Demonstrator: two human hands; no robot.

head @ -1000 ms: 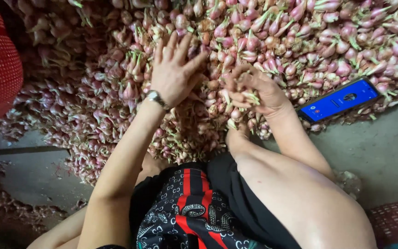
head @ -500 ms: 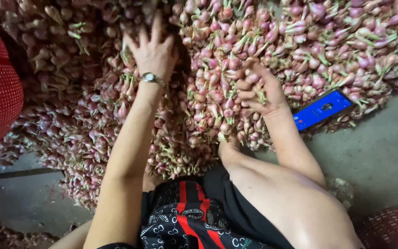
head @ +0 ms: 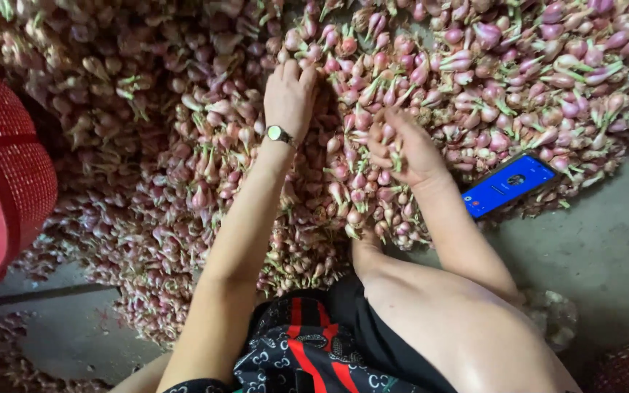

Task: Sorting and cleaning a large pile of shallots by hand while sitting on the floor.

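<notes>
Basket (head: 5,182), red and meshed, stood at the far left edge against a huge heap of shallots (head: 147,167) spread over the concrete floor (head: 606,247). The left hand (head: 289,98), with a watch (head: 278,134) on its wrist, lay flat on the pile, fingers spread and its grip apart. Just to its right, the right hand (head: 405,149) had its grip curled shut on a few shallots. Further right, a phone (head: 507,184) with a lit blue screen rested at the heap's edge.
</notes>
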